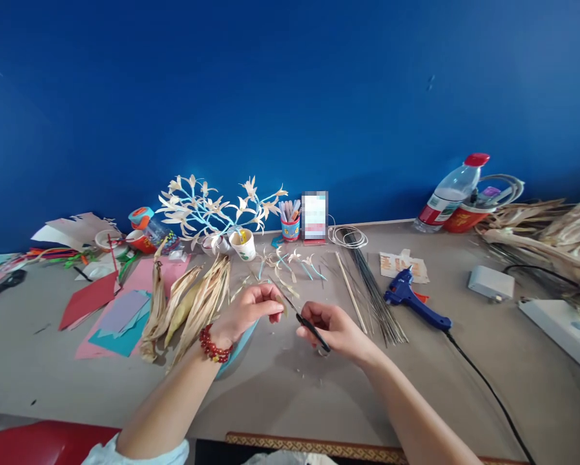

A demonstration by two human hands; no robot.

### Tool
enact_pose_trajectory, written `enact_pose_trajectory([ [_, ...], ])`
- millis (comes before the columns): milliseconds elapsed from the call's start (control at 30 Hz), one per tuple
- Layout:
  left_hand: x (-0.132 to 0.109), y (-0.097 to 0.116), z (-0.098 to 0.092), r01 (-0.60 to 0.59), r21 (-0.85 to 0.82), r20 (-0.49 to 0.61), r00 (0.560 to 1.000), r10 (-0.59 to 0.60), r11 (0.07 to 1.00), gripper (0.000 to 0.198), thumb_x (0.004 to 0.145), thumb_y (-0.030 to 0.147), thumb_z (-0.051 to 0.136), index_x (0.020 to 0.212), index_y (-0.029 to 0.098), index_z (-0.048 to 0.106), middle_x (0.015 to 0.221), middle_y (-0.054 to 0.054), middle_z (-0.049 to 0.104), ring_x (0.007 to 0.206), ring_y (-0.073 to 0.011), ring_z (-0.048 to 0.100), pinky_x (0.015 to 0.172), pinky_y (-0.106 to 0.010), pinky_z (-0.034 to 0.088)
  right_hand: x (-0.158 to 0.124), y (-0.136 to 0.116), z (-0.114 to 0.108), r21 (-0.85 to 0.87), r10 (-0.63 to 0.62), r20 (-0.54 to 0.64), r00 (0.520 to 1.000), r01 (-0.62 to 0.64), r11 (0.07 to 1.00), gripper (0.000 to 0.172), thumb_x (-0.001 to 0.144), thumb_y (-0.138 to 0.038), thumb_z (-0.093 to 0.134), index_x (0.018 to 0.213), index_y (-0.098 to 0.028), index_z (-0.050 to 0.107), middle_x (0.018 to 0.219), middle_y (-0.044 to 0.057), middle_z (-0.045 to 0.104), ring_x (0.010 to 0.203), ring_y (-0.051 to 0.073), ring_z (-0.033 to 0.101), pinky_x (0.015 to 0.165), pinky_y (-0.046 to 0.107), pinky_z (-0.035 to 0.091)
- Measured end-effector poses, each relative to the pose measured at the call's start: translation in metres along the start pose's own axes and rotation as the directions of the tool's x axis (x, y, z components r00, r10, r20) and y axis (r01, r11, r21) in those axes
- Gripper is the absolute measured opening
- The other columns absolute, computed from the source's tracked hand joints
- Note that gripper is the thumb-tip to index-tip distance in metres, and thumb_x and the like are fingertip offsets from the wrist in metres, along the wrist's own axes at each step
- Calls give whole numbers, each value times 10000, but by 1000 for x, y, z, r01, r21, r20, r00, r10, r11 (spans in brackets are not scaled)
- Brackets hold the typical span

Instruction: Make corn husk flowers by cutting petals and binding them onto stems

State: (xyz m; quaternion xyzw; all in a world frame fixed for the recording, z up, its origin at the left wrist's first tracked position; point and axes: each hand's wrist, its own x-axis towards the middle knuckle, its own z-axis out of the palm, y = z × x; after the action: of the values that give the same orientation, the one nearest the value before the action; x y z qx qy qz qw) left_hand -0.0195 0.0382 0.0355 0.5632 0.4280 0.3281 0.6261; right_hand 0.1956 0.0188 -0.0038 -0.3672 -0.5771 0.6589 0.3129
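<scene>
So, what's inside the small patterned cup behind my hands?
Pens or markers, their upper parts showing. The wall of the cup hides their lower ends and its bottom.

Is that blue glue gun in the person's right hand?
No, the right hand holds scissors; the glue gun lies on the table.

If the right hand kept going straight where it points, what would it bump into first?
Most likely the left hand, just ahead of the right hand and its scissors, though depth is unclear.

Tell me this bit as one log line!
left hand: pinching small piece; right hand: holding black scissors; nearby: blue glue gun, dried husks
</scene>
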Motion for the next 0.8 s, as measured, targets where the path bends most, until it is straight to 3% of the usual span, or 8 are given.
enact_pose_trajectory([
  [267, -6, 10, -2, 80, -57, 54, 996, -77, 995, 109, 747, 249, 716, 731, 163, 651, 639, -7, 641, 605, -130, 581, 656, -274, 465, -1, -4, 3, 39, 27, 97, 995, -31, 999, 540, 684, -624, 775, 707, -194, 449, 577, -51, 487, 523, 89, 436, 484, 204, 301],
  [667, -8, 18, -1, 169, -93, 74, 984, -163, 981, 155, 726, 248, 716, 739, 144, 602, 617, 8, 640, 577, -101, 581, 632, -243, 452, -1, 2, -1, -124, -37, 34, 999, 41, 991, 485, 686, -494, 831, 694, -189, 453, 607, -67, 383, 560, 83, 309, 494, 211, 217],
  [800, -8, 14, -2, 182, -124, 71, 982, -174, 976, 167, 718, 244, 732, 755, 143, 605, 643, 3, 655, 588, -106, 602, 625, -244, 452, -2, -1, 0, -96, -28, 82, 996, 36, 995, 477, 723, -534, 787, 716, -190, 456, 615, -62, 387, 561, 87, 318, 498, 217, 223],
])
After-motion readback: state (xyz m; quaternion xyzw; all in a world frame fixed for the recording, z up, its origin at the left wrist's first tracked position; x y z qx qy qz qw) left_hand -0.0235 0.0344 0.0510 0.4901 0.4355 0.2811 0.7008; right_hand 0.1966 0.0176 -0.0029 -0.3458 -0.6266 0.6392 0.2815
